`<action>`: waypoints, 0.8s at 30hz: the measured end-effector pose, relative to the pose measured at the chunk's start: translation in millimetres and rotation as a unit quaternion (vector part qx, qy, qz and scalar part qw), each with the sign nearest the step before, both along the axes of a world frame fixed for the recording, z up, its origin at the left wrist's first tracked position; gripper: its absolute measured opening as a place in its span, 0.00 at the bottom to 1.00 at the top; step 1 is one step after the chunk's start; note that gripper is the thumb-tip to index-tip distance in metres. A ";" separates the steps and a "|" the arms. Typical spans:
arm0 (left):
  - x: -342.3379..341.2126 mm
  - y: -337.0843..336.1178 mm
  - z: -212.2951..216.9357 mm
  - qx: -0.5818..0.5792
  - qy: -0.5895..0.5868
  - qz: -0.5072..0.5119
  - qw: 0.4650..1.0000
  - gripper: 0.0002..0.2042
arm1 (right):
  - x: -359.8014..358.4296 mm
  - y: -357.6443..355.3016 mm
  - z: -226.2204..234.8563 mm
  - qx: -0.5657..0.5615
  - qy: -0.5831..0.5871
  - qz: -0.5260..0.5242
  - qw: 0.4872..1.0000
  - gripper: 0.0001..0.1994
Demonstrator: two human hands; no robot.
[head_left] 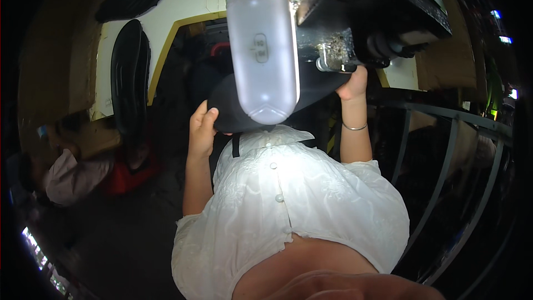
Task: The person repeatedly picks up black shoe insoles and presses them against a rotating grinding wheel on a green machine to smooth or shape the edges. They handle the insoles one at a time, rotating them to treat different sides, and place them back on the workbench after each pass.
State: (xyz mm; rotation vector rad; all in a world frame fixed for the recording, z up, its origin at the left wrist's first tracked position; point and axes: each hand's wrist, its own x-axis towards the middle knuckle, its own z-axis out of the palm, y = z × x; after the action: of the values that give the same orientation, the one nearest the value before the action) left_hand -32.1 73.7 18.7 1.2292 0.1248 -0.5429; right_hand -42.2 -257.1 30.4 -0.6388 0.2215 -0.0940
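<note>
Dim workshop, dark floor at lower left. Flat black curved panel (pixel 233 105) held at frame centre, long axis left-right. Left hand (pixel 201 130) pinches its left edge; right hand (pixel 353 84) holds the right end, grip hidden.

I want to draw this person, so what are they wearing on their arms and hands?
Both forearms are bare, and so are the left hand and the right hand: no gloves. A thin silver-coloured bangle circles the right wrist. The short puffy sleeves of a white textured cotton blouse with small round white buttons end above the elbows. No rings or watch can be made out.
</note>
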 end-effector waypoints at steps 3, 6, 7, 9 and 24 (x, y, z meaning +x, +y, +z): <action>3.8 20.1 -17.4 0.006 0.017 0.032 0.999 0.12 | -3.1 34.6 3.8 -0.011 -0.010 0.029 0.999 0.18; 8.3 36.1 -50.2 0.013 0.057 0.048 0.997 0.13 | -7.8 62.6 19.1 -0.019 -0.011 0.084 0.996 0.25; 10.9 38.7 -62.4 0.009 0.069 0.047 0.996 0.13 | -7.8 70.1 19.4 -0.030 -0.017 0.100 0.994 0.24; 11.9 24.7 -77.0 0.023 0.132 0.093 0.987 0.15 | -3.4 81.4 28.3 -0.058 -0.040 0.148 0.987 0.21; 21.0 -56.8 1.5 0.191 -0.368 -0.090 0.906 0.11 | -0.7 9.9 32.5 -0.150 -0.115 -0.056 0.980 0.33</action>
State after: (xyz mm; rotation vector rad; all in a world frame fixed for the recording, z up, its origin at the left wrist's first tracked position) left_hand -11.0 16.9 20.2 1.7681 -0.5532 -0.1794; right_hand -42.9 -247.2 62.9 -0.9077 0.0183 -0.3130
